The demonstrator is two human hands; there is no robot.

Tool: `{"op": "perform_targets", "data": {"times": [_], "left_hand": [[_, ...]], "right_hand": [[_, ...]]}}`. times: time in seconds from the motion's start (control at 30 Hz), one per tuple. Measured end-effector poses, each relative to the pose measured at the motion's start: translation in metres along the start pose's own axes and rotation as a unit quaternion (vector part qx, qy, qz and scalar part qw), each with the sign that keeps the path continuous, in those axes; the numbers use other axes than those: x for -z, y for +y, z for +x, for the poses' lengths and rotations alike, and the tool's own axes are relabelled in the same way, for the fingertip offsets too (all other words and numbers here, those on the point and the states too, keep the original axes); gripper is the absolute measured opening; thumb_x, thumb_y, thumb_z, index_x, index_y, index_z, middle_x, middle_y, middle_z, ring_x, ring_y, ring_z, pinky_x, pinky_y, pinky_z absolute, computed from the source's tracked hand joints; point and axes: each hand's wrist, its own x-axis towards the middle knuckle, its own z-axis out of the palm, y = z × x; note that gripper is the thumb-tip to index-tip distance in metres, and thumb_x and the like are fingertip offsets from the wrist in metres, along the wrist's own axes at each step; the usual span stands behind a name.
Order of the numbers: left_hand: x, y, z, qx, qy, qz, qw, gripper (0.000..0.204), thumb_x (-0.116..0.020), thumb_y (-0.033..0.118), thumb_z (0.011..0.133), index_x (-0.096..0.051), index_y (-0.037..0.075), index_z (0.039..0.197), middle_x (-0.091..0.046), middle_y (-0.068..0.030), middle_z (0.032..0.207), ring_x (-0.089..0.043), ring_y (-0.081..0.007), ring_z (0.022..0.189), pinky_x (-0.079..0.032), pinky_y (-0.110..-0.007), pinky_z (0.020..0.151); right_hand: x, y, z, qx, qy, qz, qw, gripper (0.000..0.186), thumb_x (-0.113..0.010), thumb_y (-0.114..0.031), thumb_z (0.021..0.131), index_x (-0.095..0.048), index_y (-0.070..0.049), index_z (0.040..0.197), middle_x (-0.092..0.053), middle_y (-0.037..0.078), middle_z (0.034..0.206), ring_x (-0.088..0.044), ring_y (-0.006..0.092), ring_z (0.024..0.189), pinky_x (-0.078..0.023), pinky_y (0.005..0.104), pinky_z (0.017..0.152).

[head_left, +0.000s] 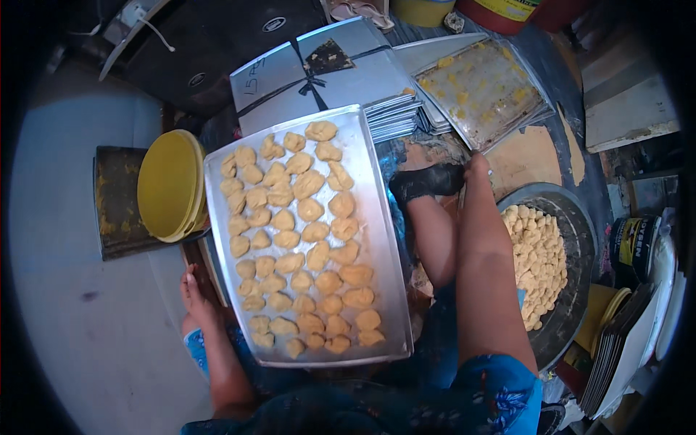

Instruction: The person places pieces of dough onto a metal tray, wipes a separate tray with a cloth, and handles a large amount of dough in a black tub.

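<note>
A silver baking tray [380,254] fills the middle of the view, slightly tilted, with rows of pale dough pieces [286,239] on it. Just left of its lower part is my left hand [197,297], fingers stretched out and nothing seen in them. My right arm reaches forward to a stained, greasy baking tray [482,101] with yellow patches. At that tray's near corner, my right hand [476,165] is closed on the edge; its fingertips are partly hidden. Right of my arm, a dark round basin [573,304] holds a heap of small dough lumps [535,261].
A stack of trays [395,116] stands at the far side, beneath a silver box-like lid tied with black strap [312,72]. To the left is a yellow bucket [170,185] beside a dark stained tray [116,210]. More flat trays [616,348] and tubs crowd the right edge.
</note>
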Motion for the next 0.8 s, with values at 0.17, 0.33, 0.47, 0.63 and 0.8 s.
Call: {"op": "perform_targets", "data": {"times": [0.17,0.33,0.47,0.63,0.8], "left_hand": [[0.006,-0.012,0.012,-0.006,-0.046,0.006,0.999,0.031,-0.049,0.024,0.097,-0.052,-0.001,0.115,-0.057,-0.0134,0.113,-0.052,-0.0199,0.11,-0.039,-0.034,0.1],[-0.014,-0.01,0.009,-0.007,-0.111,-0.04,0.993,0.032,-0.048,0.021,0.097,-0.049,-0.003,0.118,-0.057,-0.0147,0.114,-0.052,-0.0203,0.109,-0.039,-0.033,0.099],[-0.007,-0.011,0.012,-0.01,-0.096,0.014,0.995,0.032,-0.047,0.019,0.097,-0.048,-0.004,0.12,-0.056,-0.015,0.115,-0.053,-0.0202,0.109,-0.039,-0.032,0.098],[-0.002,-0.011,0.011,-0.052,-0.112,0.063,0.99,0.032,-0.047,0.017,0.097,-0.047,-0.004,0.12,-0.056,-0.0144,0.115,-0.052,-0.0195,0.109,-0.039,-0.031,0.097],[-0.013,-0.03,0.016,-0.02,-0.114,0.067,0.991,0.031,-0.048,0.016,0.096,-0.047,-0.004,0.12,-0.057,-0.0137,0.114,-0.053,-0.0185,0.106,-0.04,-0.031,0.095]], "right_hand": [[-0.017,0.004,0.025,-0.056,0.007,0.166,0.985,0.032,-0.057,-0.024,0.088,-0.051,-0.003,0.111,-0.056,0.014,0.088,-0.054,0.0233,0.069,-0.045,0.0329,0.055],[-0.018,-0.012,0.011,-0.096,0.006,0.258,0.961,0.04,-0.05,-0.036,0.091,-0.043,-0.011,0.121,-0.052,0.018,0.11,-0.054,0.0267,0.09,-0.047,0.0363,0.067],[-0.015,-0.024,-0.009,-0.144,0.031,0.29,0.946,0.044,-0.051,-0.04,0.089,-0.045,-0.013,0.123,-0.053,0.016,0.113,-0.052,0.0241,0.093,-0.044,0.0376,0.073],[-0.003,-0.03,0.033,0.02,0.071,0.272,0.959,0.047,-0.05,-0.039,0.089,-0.045,-0.014,0.129,-0.057,0.015,0.109,-0.058,0.0261,0.076,-0.047,0.0357,0.066],[0.073,-0.044,0.135,0.047,-0.108,0.339,0.933,0.046,-0.051,-0.033,0.09,-0.045,-0.014,0.131,-0.052,0.014,0.124,-0.056,0.0312,0.105,-0.046,0.0497,0.084]]}}
